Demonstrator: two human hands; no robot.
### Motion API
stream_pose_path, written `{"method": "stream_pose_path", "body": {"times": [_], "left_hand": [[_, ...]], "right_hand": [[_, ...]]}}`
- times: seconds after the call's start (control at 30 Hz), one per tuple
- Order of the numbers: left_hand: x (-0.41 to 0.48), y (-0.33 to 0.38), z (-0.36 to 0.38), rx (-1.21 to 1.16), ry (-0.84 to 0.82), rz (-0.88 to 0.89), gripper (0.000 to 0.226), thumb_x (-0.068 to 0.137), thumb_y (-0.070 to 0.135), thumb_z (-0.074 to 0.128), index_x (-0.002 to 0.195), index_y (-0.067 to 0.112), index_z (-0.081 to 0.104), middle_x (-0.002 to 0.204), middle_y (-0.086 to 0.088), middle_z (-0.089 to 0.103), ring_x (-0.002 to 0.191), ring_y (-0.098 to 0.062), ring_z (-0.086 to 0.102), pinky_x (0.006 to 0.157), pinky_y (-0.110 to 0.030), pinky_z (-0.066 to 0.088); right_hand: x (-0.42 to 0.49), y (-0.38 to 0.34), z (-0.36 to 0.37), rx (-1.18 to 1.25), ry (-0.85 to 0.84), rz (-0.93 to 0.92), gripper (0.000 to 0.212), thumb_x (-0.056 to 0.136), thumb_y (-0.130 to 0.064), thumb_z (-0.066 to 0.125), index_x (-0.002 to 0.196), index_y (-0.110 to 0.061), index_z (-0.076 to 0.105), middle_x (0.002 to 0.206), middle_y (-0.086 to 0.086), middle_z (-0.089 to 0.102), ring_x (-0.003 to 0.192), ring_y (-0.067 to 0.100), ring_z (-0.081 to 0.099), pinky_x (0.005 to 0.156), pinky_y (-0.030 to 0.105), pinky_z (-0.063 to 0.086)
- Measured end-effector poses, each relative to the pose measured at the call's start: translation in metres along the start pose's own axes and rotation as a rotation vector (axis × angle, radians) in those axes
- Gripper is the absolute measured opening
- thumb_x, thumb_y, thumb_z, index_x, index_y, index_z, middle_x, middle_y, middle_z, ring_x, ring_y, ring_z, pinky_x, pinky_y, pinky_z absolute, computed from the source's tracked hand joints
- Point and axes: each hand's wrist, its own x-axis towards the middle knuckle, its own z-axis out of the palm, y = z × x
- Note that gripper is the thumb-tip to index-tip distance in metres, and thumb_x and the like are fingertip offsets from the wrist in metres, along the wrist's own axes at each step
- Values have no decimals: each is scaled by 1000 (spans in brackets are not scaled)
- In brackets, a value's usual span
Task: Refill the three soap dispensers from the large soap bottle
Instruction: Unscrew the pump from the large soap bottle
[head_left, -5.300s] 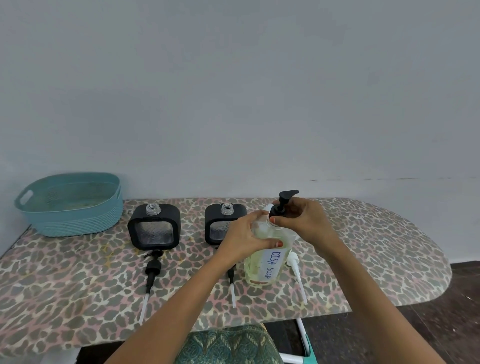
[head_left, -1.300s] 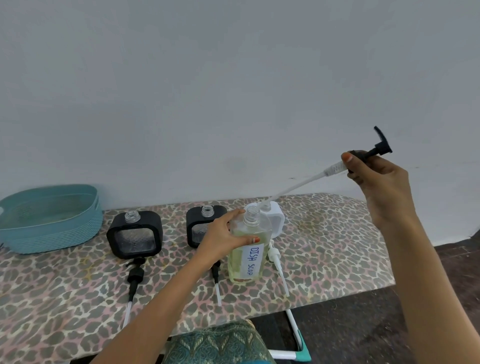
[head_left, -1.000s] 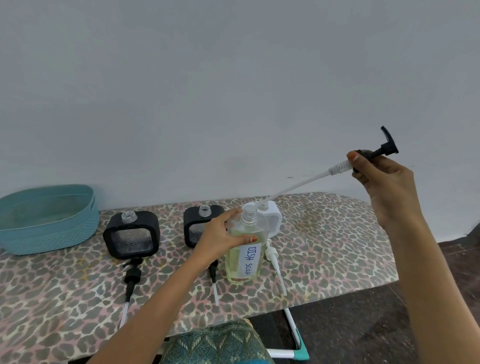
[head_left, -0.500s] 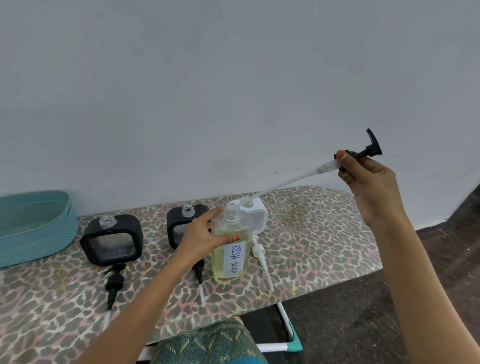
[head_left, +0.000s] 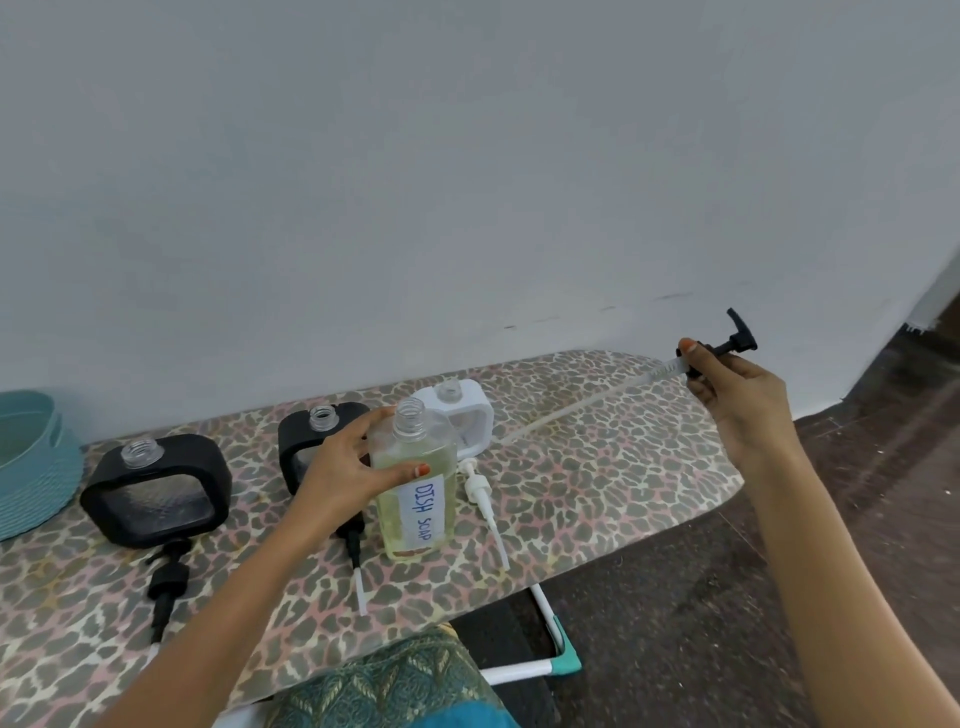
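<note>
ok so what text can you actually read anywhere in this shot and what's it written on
"DISH SOAP": handwritten in blue on the white label of the large soap bottle, with the letters running sideways down the bottle.
No other writing shows on anything else in view.

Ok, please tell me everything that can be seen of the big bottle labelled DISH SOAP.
The big bottle is tall and clear, plastic by its look. Its threaded neck is open, with no pump on it. Most of it holds pale yellow liquid. A white label bears DISH SOAP in blue handwriting. It stands about upright on the leopard-print board, in front of the white dispenser. The left hand grips its upper part.
</note>
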Motion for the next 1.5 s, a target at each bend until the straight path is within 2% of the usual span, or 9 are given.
{"method": "stream_pose_path", "body": {"times": [0.2,0.37,0.53,0.8,1.03,1.13,1.23,1.33,1.5], "left_hand": [[2,-3,0,-6,-13,-8,68,43,41,90,97,47,49,89,28,62,96,-2,60,89,-32,49],[4,-3,0,-2,-4,-24,97,31,52,80,121,27,51,104,15,63,102,-9,61,90,-32,49],[5,-4,0,-16,3,-13,81,54,21,83,127,19,49,113,2,63,107,-15,60,92,-33,47],[6,-5,1,-16,5,21,58,61,9,80,103,36,51,101,16,63,99,-3,59,78,-16,46],[7,-5,2,-21,11,18,59,62,7,80,104,35,51,101,18,62,97,0,59,71,-10,50],[6,-5,1,-20,9,20,57,61,9,81,101,39,51,100,18,62,97,0,59,72,-11,49],[6,-5,0,-31,10,6,60,61,11,81,107,34,51,101,17,62,99,-5,60,82,-22,48],[5,-4,0,-20,14,2,64,61,14,82,114,29,50,100,20,60,98,-6,60,84,-24,47],[5,-4,-1,-16,-5,-3,73,62,16,82,126,21,48,110,9,61,100,-10,61,88,-27,49]], "right_hand": [[28,63,-34,-128,135,171,40,73,-23,76,101,3,64,76,4,62,57,6,53,54,9,51],[38,110,-43,-255,176,323,37,70,-25,79,87,5,66,64,6,58,53,10,50,52,17,43],[40,132,-37,-355,235,363,36,71,-27,78,55,-5,54,58,7,55,45,13,51,43,19,43],[41,153,-38,-455,231,342,39,73,-27,76,50,-7,52,25,-5,46,22,3,45,25,12,34],[46,158,-40,-524,205,344,42,74,-33,75,52,-5,54,32,0,51,25,4,48,29,13,40],[45,158,-45,-508,195,342,44,74,-39,73,66,3,61,50,13,63,50,20,65,54,28,57],[39,155,-50,-534,212,316,47,74,-42,73,51,-7,52,69,25,66,67,37,65,72,46,54],[24,137,-42,-524,177,265,45,78,-35,71,46,-10,50,61,12,62,52,21,61,58,26,52],[-9,98,-1,-425,-68,148,30,79,-27,70,86,2,64,75,11,64,63,16,62,50,11,52]]}}
